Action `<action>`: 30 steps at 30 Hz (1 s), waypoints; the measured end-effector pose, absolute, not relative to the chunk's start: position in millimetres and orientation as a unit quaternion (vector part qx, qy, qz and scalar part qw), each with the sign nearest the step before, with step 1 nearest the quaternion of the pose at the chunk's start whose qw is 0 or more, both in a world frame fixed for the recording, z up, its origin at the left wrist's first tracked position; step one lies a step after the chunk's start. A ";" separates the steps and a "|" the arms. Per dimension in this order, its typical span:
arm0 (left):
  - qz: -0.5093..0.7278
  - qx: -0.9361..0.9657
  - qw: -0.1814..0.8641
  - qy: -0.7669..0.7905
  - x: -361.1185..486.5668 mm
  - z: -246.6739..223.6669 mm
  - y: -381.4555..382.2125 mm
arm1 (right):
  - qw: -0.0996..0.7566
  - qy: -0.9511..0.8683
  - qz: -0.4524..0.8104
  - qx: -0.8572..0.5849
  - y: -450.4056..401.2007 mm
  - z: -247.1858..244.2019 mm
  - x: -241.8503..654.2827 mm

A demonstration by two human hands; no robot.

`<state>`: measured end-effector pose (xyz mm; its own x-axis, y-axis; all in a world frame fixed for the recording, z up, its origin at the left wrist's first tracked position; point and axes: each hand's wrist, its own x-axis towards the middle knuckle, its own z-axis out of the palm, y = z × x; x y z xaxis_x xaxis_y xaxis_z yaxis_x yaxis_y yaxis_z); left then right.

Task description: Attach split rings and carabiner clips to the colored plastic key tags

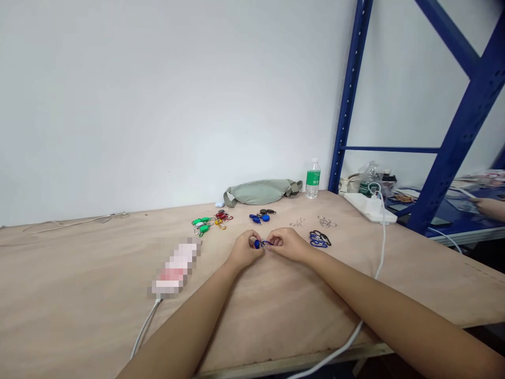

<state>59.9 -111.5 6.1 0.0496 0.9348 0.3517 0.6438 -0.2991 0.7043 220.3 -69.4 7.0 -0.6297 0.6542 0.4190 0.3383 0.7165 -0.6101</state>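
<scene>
Just above the wooden table, my left hand (245,248) pinches a small round blue reel (258,244). Facing it, my right hand (288,243) grips a dark blue carabiner (267,242) that meets the reel between the fingertips. Whether the two are hooked together is too small to tell. Blue and black carabiners (319,239) lie to the right of my right hand. Beyond my hands rest blue reels (260,218) with black ones (267,211). Farther left are green reels (203,228), red pieces (223,216) and a yellow carabiner (220,225).
Silver rings (326,222) and small wire pieces (297,223) lie right of the reels. A grey-green waist bag (258,192) and water bottle (313,181) stand by the wall. A white cable (382,247) passes my right forearm. Another person's hand (489,208) shows behind the blue rack (453,137).
</scene>
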 end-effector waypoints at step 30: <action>0.497 0.704 0.289 0.417 56.0 2.8 -108.3 | 0.240 -0.885 0.283 -0.282 -79.1 7.9 219.9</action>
